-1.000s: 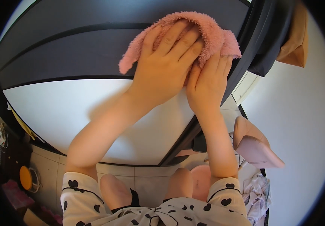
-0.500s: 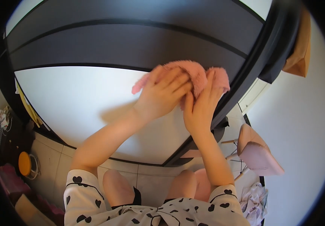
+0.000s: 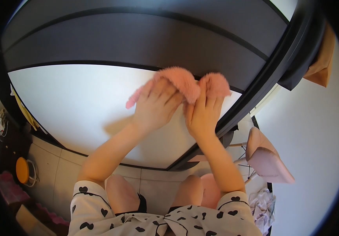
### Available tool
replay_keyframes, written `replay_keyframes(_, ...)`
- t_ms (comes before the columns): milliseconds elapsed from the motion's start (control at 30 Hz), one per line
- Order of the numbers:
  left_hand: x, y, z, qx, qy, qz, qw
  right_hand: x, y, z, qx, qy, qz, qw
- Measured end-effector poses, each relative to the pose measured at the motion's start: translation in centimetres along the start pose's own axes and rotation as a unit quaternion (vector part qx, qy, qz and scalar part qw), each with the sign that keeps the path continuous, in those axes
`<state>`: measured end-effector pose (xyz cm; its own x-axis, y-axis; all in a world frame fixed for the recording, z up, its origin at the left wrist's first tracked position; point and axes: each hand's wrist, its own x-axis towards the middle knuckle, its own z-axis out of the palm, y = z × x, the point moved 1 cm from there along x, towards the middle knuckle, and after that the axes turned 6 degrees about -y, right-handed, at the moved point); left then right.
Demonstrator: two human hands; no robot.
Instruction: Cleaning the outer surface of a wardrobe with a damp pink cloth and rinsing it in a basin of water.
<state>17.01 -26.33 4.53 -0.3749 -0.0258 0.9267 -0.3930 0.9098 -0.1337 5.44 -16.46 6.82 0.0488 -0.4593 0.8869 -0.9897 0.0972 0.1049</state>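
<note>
A fluffy pink cloth (image 3: 179,80) lies bunched against the upper part of a white panel (image 3: 83,106), just at its border with the dark grey panel (image 3: 130,47) above. My left hand (image 3: 153,106) presses on the cloth's left part, fingers pointing up and partly covered by its folds. Close beside it, my right hand (image 3: 204,116) has its fingers on the right part of the cloth, near the dark frame (image 3: 252,94). The cloth's narrow end sticks out left of my left hand. My palms face the panel and are hidden.
At the right stand a pink chair (image 3: 267,157) and a heap of pale crumpled fabric (image 3: 263,208). A brown bag (image 3: 320,67) hangs at upper right. On the left are an orange-topped stool (image 3: 22,170) and yellow fabric (image 3: 24,108) at the panel's edge.
Both hands and the cloth have slid a little left and down, from overlapping the dark panel more to lying mostly on the white one. The view has shifted slightly.
</note>
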Motion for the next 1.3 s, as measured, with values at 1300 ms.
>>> replay_keyframes(1300, -21.2, 6.5, 8.6, -0.084, -0.211, 0.054, 0.972, -21.7, 0.5, 6.7, 0.056, -0.099, 0.122, 0.986)
